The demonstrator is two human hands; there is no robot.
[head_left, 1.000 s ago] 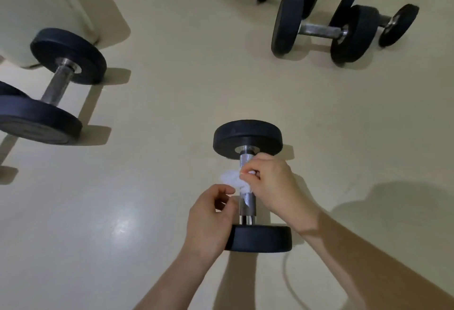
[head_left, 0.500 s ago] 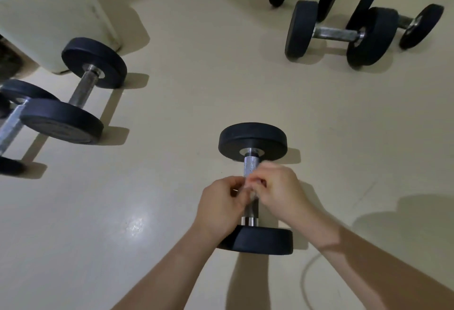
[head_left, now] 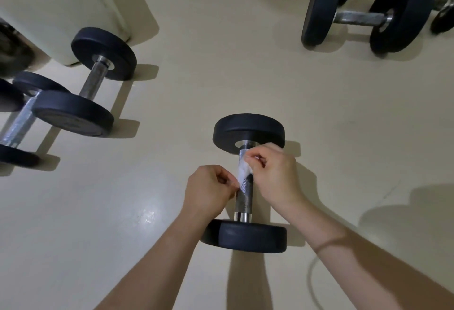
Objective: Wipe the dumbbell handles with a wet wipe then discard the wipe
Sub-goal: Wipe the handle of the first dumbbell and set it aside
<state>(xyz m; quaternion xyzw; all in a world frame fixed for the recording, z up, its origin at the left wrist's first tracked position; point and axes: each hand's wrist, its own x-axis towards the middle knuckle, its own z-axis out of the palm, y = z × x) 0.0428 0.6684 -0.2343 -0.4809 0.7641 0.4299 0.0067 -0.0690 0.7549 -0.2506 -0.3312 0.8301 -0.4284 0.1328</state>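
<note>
A black dumbbell (head_left: 248,236) with a knurled metal handle (head_left: 244,196) lies on the floor in front of me, its length running away from me. A white wet wipe (head_left: 243,171) is stretched across the far part of the handle. My left hand (head_left: 208,190) pinches the wipe's near left corner beside the handle. My right hand (head_left: 276,174) pinches the wipe's far end from the right, fingers curled over the handle near the far weight (head_left: 248,129).
Two more dumbbells (head_left: 95,76) (head_left: 22,123) lie at the left beside a pale box-like unit (head_left: 56,7). Several dumbbells (head_left: 363,18) sit at the far right. A thin cable (head_left: 312,275) loops on the beige floor near my right forearm.
My hands came together at the handle, then drew apart, spreading the wipe over the handle's far part. The view shifted, bringing the left dumbbells further into sight.
</note>
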